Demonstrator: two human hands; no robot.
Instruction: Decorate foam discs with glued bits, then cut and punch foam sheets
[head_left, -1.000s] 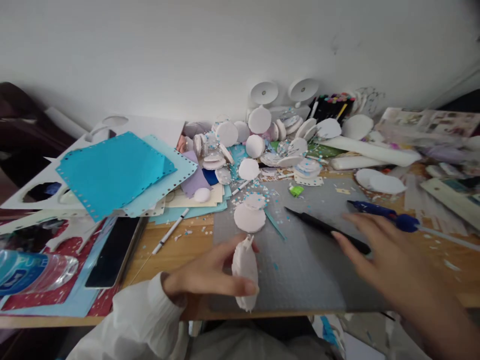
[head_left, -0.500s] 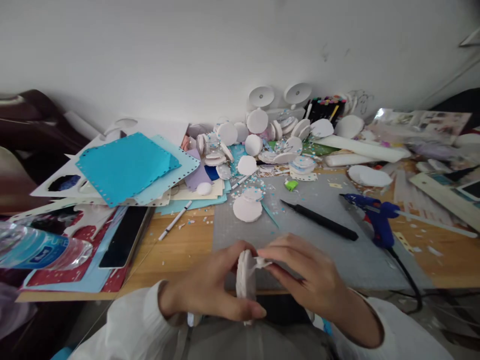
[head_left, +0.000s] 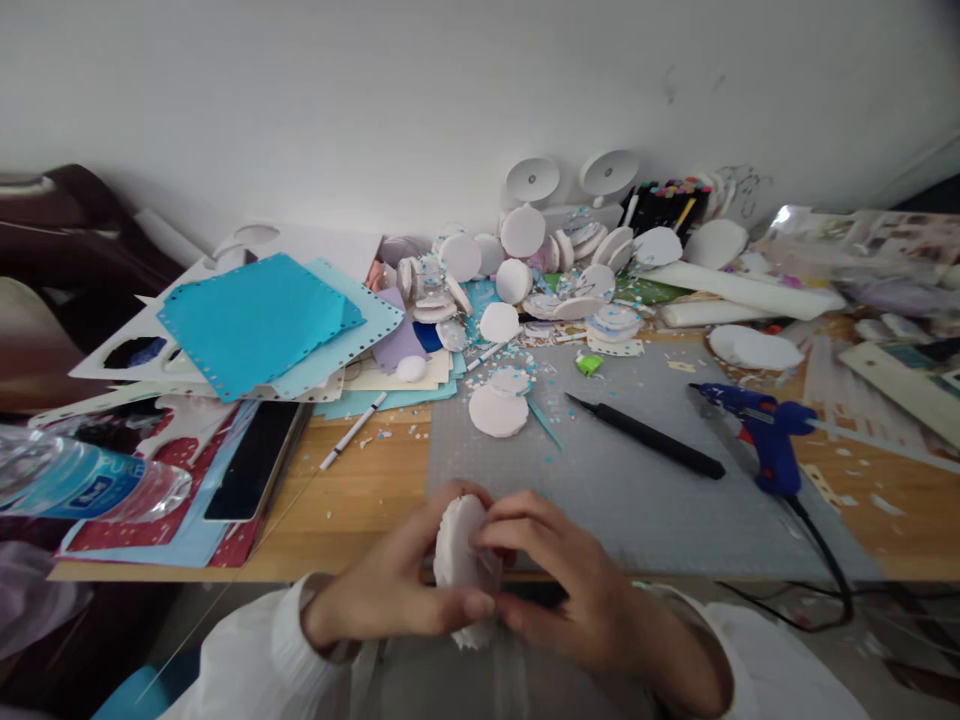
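My left hand (head_left: 397,580) grips a white round disc (head_left: 459,560) with a wavy, ragged rim, low in front of me at the table's front edge. Its thumb presses on the near side while the fingers curl behind. The disc stands on edge, turned partly towards my right side. Against its right face rest the bent fingers of my right hand (head_left: 570,570), with the thumb close to the lower edge. Whether a scrap is pinched between those fingertips is hidden. Beyond both hands lies a flat white disc (head_left: 498,412) on the grey cutting mat (head_left: 600,500).
A black pen-shaped tool (head_left: 649,437) and a blue glue gun (head_left: 765,425) with its cord lie to the right. Many white discs (head_left: 523,232) pile up along the wall. Blue sheets (head_left: 259,320), a phone (head_left: 251,465) and a water bottle (head_left: 90,480) are at the left.
The white stringy bit between my right fingers no longer shows. My right hand has moved left and down onto the disc, which has turned to show more of its face.
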